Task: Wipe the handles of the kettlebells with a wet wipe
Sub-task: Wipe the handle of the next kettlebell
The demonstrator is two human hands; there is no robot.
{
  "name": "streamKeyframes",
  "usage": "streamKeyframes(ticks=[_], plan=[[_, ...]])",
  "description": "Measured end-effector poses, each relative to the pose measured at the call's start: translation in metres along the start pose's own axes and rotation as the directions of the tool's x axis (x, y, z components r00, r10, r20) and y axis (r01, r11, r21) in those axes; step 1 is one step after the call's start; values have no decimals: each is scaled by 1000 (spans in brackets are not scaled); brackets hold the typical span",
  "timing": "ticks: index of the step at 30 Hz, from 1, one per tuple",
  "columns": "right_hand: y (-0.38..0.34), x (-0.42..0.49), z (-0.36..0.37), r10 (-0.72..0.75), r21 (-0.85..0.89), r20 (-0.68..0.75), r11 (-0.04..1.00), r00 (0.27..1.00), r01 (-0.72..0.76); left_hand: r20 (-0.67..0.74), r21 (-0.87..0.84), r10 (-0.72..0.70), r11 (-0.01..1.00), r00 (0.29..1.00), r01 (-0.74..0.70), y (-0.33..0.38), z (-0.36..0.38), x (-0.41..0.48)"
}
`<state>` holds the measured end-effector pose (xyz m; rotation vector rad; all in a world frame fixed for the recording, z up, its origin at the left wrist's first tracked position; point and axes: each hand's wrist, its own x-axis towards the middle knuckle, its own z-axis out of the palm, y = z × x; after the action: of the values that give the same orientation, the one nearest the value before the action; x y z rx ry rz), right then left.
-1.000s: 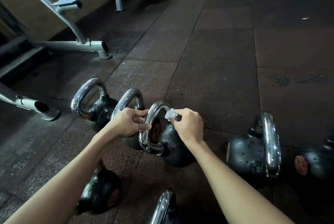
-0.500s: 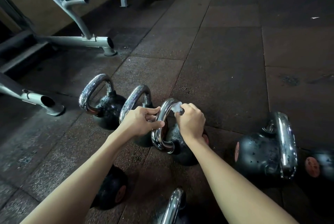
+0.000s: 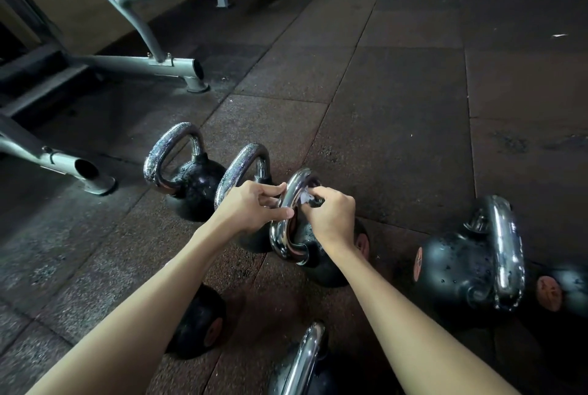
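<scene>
Beside the middle kettlebell (image 3: 324, 267), two kettlebells (image 3: 197, 184) crowd its left. Left hand (image 3: 251, 206) pinches its handle (image 3: 286, 213); right hand (image 3: 331, 219) grips the wipe (image 3: 304, 197) against it.

The centre kettlebell (image 3: 318, 254) is black and speckled with droplets. Its shiny chrome handle (image 3: 284, 219) leans toward the lower left. A small crumpled white wipe (image 3: 304, 198) sits against the inside of the handle's top curve. The left kettlebell (image 3: 197, 184) stands upright at mid-left, its own grip dull and spotted. The right kettlebell (image 3: 458, 267) sits well apart at right.
</scene>
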<state>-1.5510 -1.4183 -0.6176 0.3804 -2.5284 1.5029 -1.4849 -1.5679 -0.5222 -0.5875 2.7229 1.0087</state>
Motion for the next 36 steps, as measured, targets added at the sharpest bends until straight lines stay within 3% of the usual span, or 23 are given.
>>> streamKeyframes(ticks=[6,12,16,19,22,25,29,31,33,36], plan=[[-6,4,-5,93,63,50,993,994,-96,-8,-8,21,1000,1000,-21,-8,1,0],[-13,-20,-17,54,174,348,977,936,-121,-16,3,18,1000,1000,-18,-11,1,2],[-9,-10,-19,107,266,368,940,924,-215,-23,8,7,1000,1000,-7,-12,-1,2],[-8,-14,-23,136,330,536,874,833,-355,-20,-6,2,1000,1000,-2,-11,0,2],[2,-16,-29,106,286,673,875,732,-390,-13,-31,-10,999,1000,10,-11,0,1],[5,-8,-33,46,257,759,896,650,-363,-28,-19,-21,1000,999,21,-10,-1,1],[-1,1,-50,-75,201,857,959,510,-198,-34,6,-25,1000,999,25,-10,-2,1],[3,5,-55,-102,222,888,949,448,-224,-30,-11,-24,1000,999,23,-11,-2,1],[6,7,-55,-108,224,892,950,440,-219,-26,-29,-17,999,1000,16,-12,-3,0],[8,3,-41,-71,211,849,954,524,-213,-30,-70,-12,998,999,9,-14,-3,0]])
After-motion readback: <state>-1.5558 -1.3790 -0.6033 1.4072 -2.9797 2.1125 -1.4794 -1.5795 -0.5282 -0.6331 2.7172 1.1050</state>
